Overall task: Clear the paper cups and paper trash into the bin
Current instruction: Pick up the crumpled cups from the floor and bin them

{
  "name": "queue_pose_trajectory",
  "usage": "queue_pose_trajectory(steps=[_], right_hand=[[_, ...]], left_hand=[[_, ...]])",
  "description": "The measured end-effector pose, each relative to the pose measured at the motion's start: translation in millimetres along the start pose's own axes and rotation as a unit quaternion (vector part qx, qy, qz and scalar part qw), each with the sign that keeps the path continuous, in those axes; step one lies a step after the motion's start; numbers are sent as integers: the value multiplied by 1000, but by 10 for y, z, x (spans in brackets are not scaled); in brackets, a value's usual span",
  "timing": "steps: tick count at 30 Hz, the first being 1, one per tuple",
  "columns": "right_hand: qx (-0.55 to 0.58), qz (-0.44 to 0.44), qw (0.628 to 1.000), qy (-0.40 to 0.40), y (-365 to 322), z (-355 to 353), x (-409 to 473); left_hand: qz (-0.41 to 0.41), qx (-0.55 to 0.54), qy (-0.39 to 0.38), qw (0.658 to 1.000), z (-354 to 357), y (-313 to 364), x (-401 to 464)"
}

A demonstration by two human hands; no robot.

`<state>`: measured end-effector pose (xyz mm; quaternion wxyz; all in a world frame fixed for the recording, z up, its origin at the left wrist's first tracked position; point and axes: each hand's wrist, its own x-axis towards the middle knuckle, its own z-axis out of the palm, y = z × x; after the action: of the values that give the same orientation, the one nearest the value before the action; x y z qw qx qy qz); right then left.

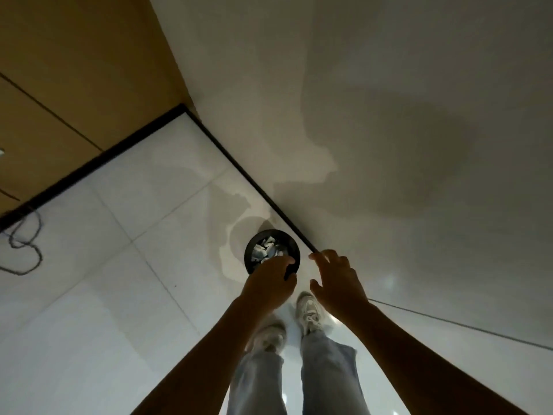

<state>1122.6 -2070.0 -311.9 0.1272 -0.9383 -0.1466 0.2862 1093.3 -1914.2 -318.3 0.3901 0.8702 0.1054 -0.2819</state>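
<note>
A round black bin [271, 250] is seen from above on the pale tiled floor [89, 280], set close to the dark baseboard [245, 172] that runs along the foot of the off-white wall [389, 115]. Crumpled white and grey paper trash [267, 250] is visible inside the bin, filling most of its opening; individual paper cups cannot be told apart in the pile. The left hand [270, 283] is held over the near rim of the bin, back of the hand up, fingers curled downward; its underside is hidden, so whether anything is held in it cannot be told. The right hand [336, 280] is held just beside the bin on the wall side, fingers spread and relaxed, thumb apart, nothing gripped. Both bare forearms are extended forward from the lower edge of the view. Below the hands, two light sneakers [309, 310] and pale blue jeans legs [326, 375] are seen, slightly blurred, standing on the tiles just short of the bin. Soft shadows of the person are cast on the wall and floor around the bin. To the far left, wood-toned cabinet panels [59, 85] are noted above a second stretch of dark baseboard, and a loose dark cable [25, 244] is looped on the floor near it, well apart from the bin.
</note>
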Motion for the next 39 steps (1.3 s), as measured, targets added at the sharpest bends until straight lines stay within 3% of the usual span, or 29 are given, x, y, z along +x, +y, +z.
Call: queue_pose_trajectory(steps=[4,7,15,23,31,39], right_hand=[[42,80,995,42,-75,-300,-579],[61,134,985,90,-17,-512,-1040],[127,320,915,209,655,-687,-2625],[222,505,787,276,1311,77,-4607],[292,603,683,290,1705,1198,-6603],[344,675,590,280,2064,2041,-8081]], left_hand=[[91,124,-23,988,-127,453,-306],[177,225,-20,958,-104,895,-528],[384,394,-111,827,651,2081,-1233],[519,490,-199,671,2188,2772,-2282],[617,533,-250,522,3975,3017,-3845],[639,555,-296,443,5368,3199,-4953]])
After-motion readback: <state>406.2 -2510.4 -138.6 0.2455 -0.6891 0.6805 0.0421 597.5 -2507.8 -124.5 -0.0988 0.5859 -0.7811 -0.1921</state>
